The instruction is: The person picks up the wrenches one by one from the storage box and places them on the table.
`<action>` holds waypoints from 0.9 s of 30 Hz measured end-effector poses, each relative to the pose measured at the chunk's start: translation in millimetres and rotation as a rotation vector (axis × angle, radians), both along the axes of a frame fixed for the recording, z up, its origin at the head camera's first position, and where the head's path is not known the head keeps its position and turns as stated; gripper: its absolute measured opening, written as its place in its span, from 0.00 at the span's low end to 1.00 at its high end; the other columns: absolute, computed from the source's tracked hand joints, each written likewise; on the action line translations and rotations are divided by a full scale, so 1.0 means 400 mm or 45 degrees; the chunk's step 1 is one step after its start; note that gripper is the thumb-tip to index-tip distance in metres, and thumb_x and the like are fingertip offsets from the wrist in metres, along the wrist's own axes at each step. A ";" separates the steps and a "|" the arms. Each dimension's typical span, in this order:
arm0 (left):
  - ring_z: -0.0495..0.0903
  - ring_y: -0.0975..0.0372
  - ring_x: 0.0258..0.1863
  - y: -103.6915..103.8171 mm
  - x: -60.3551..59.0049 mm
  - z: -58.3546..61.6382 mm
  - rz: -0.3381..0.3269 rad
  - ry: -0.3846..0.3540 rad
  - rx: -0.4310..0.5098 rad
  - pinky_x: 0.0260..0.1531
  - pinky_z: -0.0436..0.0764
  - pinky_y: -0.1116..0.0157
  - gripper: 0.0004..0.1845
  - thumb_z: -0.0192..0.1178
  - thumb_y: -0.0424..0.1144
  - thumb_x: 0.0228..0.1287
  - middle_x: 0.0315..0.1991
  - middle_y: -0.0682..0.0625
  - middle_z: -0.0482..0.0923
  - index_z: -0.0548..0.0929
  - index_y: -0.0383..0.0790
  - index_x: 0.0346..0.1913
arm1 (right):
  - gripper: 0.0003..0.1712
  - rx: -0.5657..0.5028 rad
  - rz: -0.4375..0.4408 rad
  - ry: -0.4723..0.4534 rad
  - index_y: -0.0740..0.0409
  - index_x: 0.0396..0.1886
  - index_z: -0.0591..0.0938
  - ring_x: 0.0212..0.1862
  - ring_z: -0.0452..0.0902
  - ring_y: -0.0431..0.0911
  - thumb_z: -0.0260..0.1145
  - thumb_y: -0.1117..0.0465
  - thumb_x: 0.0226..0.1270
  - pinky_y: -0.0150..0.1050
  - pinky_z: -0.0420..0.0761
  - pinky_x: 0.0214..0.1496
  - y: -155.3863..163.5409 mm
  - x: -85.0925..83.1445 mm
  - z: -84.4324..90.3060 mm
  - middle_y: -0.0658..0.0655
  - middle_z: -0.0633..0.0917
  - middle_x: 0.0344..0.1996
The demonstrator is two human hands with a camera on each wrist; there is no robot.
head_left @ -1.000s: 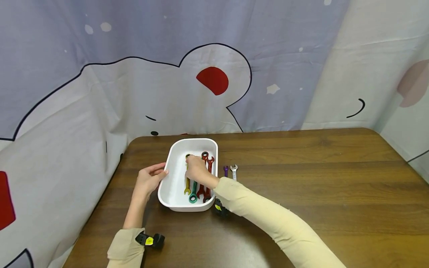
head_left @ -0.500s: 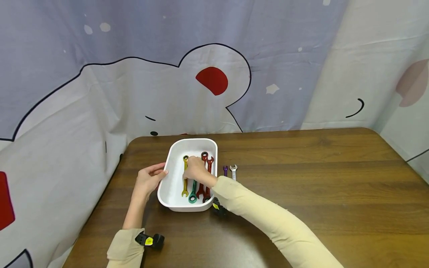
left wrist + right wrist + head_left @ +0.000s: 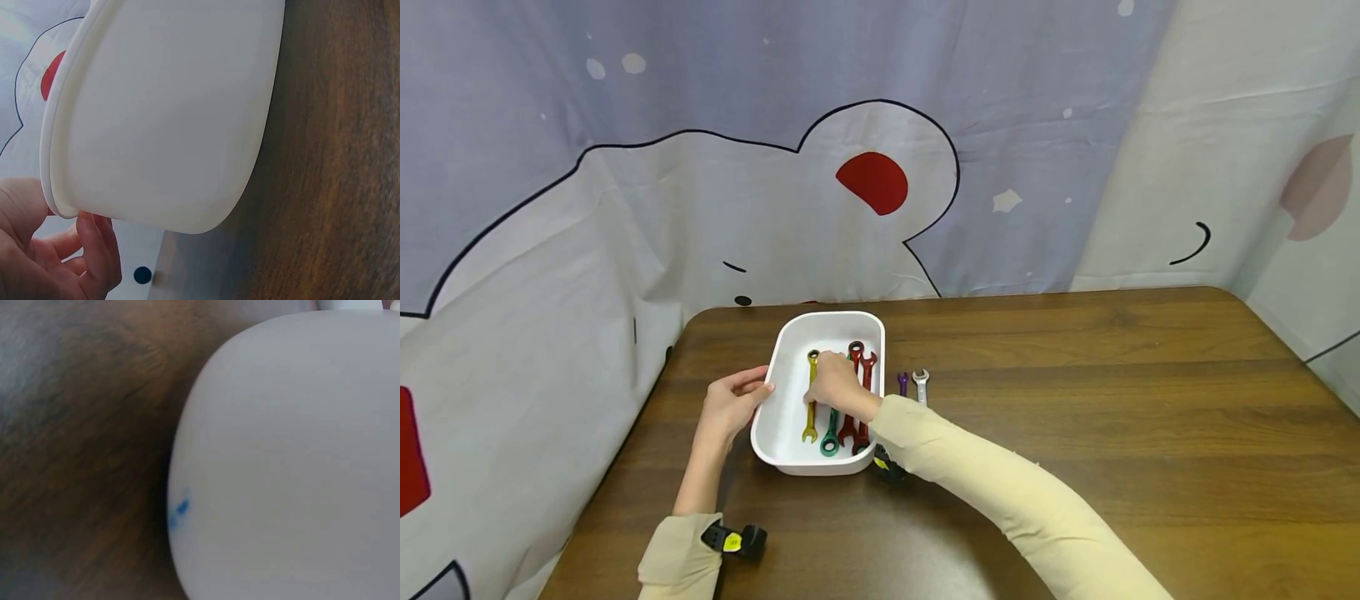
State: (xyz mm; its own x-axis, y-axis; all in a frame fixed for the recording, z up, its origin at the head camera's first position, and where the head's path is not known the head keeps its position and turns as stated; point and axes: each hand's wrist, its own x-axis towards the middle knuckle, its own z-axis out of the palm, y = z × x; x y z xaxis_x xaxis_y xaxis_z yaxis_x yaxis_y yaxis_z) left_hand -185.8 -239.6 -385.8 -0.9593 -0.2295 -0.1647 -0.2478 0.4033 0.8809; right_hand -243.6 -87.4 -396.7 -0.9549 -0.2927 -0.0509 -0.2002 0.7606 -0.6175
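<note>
A white plastic tray [image 3: 784, 408] stands on the table at left centre in the head view. My left hand [image 3: 733, 404] pinches its left rim, thumb on top and fingers below; the left wrist view shows these fingers [image 3: 100, 250] under the lip. My right hand [image 3: 838, 383] is inside the tray, fingers curled, its thumb on the shaft of a yellow wrench [image 3: 809, 429]; its other fingertips are hidden. Partly under that hand lies a green wrench [image 3: 830, 442]. Two red wrenches [image 3: 867, 375] lie along the right wall. The right wrist view shows only the tray's outer wall [image 3: 281, 456].
Just right of the tray, a purple wrench [image 3: 902, 382] and a silver wrench [image 3: 921, 385] lie on the wooden table [image 3: 1075, 400], partly hidden by the right sleeve. A printed curtain [image 3: 700, 208] hangs behind the table.
The yellow wrench has shifted left in the tray, away from the green one, together with my right hand's thumb. My left hand keeps its hold on the rim.
</note>
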 end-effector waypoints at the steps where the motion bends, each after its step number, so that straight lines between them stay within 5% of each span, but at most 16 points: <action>1: 0.80 0.63 0.40 0.000 0.000 -0.001 0.001 -0.004 -0.005 0.31 0.78 0.72 0.23 0.61 0.37 0.65 0.52 0.35 0.80 0.76 0.34 0.61 | 0.18 -0.002 0.004 0.004 0.61 0.19 0.75 0.21 0.70 0.43 0.79 0.63 0.45 0.28 0.68 0.20 0.001 0.001 -0.001 0.50 0.70 0.12; 7: 0.81 0.58 0.44 0.001 -0.001 -0.003 0.001 -0.005 -0.010 0.32 0.78 0.72 0.23 0.61 0.37 0.65 0.53 0.35 0.79 0.76 0.34 0.61 | 0.16 -0.003 0.019 -0.040 0.61 0.15 0.78 0.17 0.71 0.41 0.79 0.62 0.44 0.28 0.65 0.24 0.001 0.002 -0.006 0.49 0.74 0.07; 13: 0.80 0.61 0.42 0.000 0.001 -0.002 -0.005 0.001 -0.020 0.34 0.79 0.72 0.23 0.61 0.37 0.65 0.53 0.34 0.79 0.76 0.33 0.61 | 0.11 -0.060 -0.013 -0.176 0.64 0.20 0.84 0.17 0.81 0.41 0.78 0.62 0.46 0.26 0.69 0.22 -0.003 0.002 -0.011 0.56 0.86 0.16; 27: 0.79 0.67 0.38 -0.002 -0.001 -0.005 0.000 0.010 -0.006 0.34 0.78 0.73 0.22 0.61 0.36 0.65 0.52 0.35 0.80 0.76 0.33 0.61 | 0.17 -0.025 -0.078 -0.292 0.61 0.22 0.77 0.19 0.84 0.43 0.78 0.59 0.47 0.25 0.72 0.21 -0.013 0.002 -0.014 0.57 0.86 0.16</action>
